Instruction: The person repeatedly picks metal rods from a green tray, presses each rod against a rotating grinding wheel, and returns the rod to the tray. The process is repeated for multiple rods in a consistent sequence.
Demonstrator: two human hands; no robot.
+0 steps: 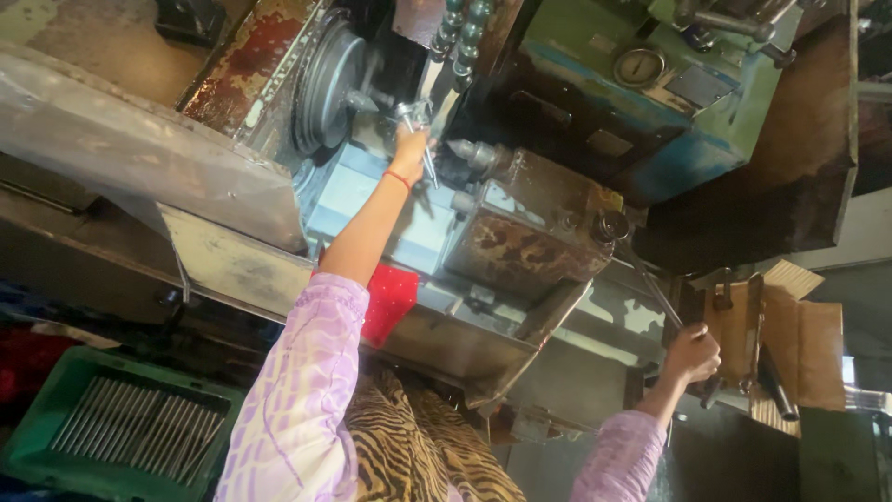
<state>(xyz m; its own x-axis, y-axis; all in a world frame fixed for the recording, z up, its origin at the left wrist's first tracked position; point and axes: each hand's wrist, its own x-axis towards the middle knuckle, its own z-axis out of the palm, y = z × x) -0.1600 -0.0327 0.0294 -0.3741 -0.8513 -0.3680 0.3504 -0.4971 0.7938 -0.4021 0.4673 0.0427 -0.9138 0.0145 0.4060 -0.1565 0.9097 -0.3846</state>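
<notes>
Lilac patterned sleeves (297, 409) fill the bottom of the view, with a tiger-striped cloth (418, 446) bunched between them, so that's closest to the lens. Down in the lower left corner sits a green plastic crate (42, 423), and it's holding a row of thin metal rods (139, 432) lying side by side, all pointing the same way.

Left hand (409, 149) is stretched way out to the middle of the old lathe (520, 223), fingers pinched around a small shiny metal piece (415, 116) right next to the round chuck (330, 84). Can't make out exactly how that piece sits against the chuck, it's too small and blurry. An orange thread band (398, 178) circles that wrist.

Right hand (692, 353) is curled tight around the end of a long lever handle (650, 284) that runs up to the rusty carriage block (534, 246).

Off to the right, flattened cardboard (790, 335) leans by the machine, and a red cloth (390, 297) hangs near the left elbow.
</notes>
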